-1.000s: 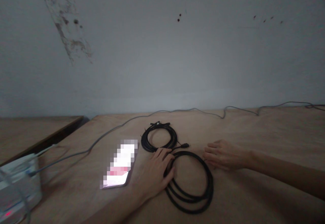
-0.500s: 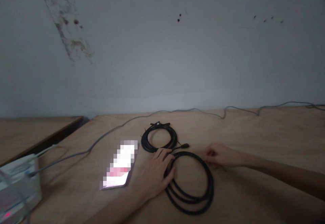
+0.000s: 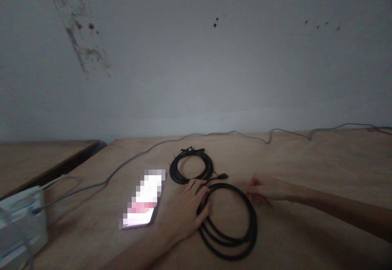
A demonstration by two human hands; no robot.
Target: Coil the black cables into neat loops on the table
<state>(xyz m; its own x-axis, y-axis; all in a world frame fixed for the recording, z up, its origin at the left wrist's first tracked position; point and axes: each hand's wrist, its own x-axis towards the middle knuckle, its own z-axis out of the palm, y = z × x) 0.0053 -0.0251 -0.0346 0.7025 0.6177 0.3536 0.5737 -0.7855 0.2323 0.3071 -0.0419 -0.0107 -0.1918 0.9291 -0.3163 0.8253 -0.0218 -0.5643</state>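
Curled inward since the earlier frame, the right hand (image 3: 255, 186) narrowly pinched a thin dark strand (image 3: 269, 203); the smooth, black, looped cable (image 3: 254, 222) lay just left of it, under the loosely spread left hand (image 3: 188, 210), on wood-grained tabletop (image 3: 306, 159).

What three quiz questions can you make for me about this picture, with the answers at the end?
1. Multiple choice: What glowing thing lies beside the left arm?
A) a lamp
B) a phone
C) a clock
2. True or false: The left hand touches the near coil of black cable.
3. Count: How many coils of black cable lie on the table?

Key: 1: B. 2: true. 3: two, the near coil and the far coil.
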